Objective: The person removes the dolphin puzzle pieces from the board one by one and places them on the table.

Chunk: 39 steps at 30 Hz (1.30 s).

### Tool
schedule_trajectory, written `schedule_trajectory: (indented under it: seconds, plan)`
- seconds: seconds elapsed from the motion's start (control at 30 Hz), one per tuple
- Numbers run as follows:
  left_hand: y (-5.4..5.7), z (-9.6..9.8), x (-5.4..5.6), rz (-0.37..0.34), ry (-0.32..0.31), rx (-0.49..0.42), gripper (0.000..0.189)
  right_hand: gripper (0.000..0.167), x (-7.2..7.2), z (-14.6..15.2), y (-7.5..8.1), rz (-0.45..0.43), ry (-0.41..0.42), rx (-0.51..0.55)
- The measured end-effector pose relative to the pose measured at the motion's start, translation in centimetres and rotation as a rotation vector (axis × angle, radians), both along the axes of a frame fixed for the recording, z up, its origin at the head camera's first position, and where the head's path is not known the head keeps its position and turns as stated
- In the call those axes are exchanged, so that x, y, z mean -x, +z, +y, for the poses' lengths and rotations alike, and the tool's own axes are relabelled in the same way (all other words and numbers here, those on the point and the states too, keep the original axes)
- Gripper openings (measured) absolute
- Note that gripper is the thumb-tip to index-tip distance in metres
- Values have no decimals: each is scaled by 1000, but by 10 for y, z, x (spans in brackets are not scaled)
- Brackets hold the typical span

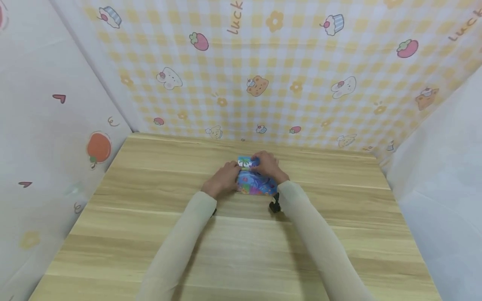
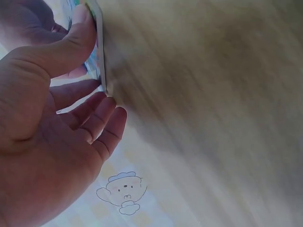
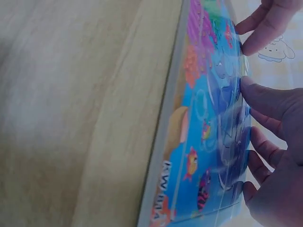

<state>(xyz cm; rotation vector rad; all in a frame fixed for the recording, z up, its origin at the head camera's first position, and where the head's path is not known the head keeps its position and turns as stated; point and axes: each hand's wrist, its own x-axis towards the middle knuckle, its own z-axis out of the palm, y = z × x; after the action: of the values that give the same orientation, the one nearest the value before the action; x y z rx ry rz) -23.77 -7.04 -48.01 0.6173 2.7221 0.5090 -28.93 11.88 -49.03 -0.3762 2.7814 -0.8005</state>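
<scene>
A flat jigsaw puzzle [image 1: 253,184] with a colourful sea picture lies on the wooden table. Glossy streaks in the right wrist view look like clear film over its face, where fish and curved piece lines [image 3: 208,127] show. My left hand [image 1: 225,174] grips its left side, the thumb on the face and the fingers [image 2: 111,120] at the edge. My right hand [image 1: 266,164] holds the far part, beside a palm tree picture [image 1: 244,162]. Thumb and curled fingers [image 3: 267,101] of the right hand meet the far side of the puzzle; what exactly they pinch is partly hidden.
The wooden table [image 1: 241,251] reaches a back wall hung with yellow checked cloth [image 1: 226,100]. Pale panels [image 1: 41,138] stand at left and right. A small black wrist mount [image 1: 275,204] sits under the right wrist.
</scene>
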Motion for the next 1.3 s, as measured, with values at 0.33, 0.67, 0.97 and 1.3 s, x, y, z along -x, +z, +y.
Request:
schedule_trajectory:
  seconds: [0.33, 0.67, 0.97, 1.3]
  plan:
    - [-3, 3, 0, -12, -5, 20, 81, 42, 1, -2, -1, -3, -13, -66]
    - [-4, 10, -3, -11, -38, 87, 73, 24, -3, -3, 4, -26, -13, -53]
    - [1, 13, -5, -5, -52, 127, 72, 21, -1, -5, 3, -21, -22, -51]
    - [8, 16, -5, -27, -54, 183, 73, 25, 3, -8, 3, -45, -10, -51]
